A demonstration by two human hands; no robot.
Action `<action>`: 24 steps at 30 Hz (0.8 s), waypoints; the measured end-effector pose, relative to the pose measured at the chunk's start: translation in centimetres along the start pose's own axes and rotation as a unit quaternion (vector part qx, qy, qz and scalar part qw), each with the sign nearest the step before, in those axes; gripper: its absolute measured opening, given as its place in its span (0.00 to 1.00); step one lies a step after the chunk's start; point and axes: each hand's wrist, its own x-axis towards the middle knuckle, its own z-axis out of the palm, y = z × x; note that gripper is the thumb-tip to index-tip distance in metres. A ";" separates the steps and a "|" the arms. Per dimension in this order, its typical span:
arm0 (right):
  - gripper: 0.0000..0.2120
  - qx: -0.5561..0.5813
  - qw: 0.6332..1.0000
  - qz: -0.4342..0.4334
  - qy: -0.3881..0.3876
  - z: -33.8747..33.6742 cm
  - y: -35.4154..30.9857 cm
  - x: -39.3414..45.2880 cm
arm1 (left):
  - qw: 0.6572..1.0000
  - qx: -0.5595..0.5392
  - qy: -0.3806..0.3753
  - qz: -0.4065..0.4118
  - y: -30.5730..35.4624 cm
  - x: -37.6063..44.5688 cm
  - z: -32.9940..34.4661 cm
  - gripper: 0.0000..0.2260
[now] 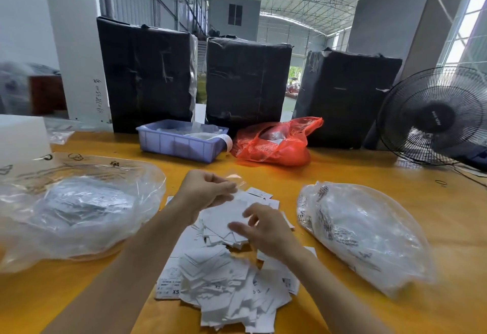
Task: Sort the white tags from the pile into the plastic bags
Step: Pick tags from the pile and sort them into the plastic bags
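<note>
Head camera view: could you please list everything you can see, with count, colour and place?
Table: one, yellow-orange, under everything.
Pile of tags: one, white, centre front, some marked XS.
Clear bags: two large ones, filled, one left and one right of the pile.
Small clear bag: one, above the pile, in the left hand.
Tray: one, lilac, behind the pile.
Red bag: one, right of the tray.
Wrapped boxes: three, black, along the far edge.
Fan: one, black, far right.
Left hand: pinches the small clear bag.
Right hand: fingers curled over the pile; grip blurred.
</note>
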 end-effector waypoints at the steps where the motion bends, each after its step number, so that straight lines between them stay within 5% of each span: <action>1: 0.26 -0.036 0.999 -0.006 -0.013 0.7 0.0 0.0 | 1.000 -0.002 0.004 0.003 -0.1 0.0 0.0 0.07; 5: 0.22 -0.109 0.994 -0.017 -0.013 1.5 0.0 0.3 | 1.000 -0.007 0.018 0.013 -0.3 0.3 0.0 0.08; 16: 0.06 0.059 0.996 -0.005 -0.061 -1.0 2.3 0.3 | 1.000 -0.018 0.018 -0.004 -0.3 0.1 -0.1 0.15; 24: 0.10 0.000 0.996 -0.068 0.048 -0.1 1.3 0.4 | 1.000 -0.019 0.017 -0.002 -0.3 0.1 -0.2 0.14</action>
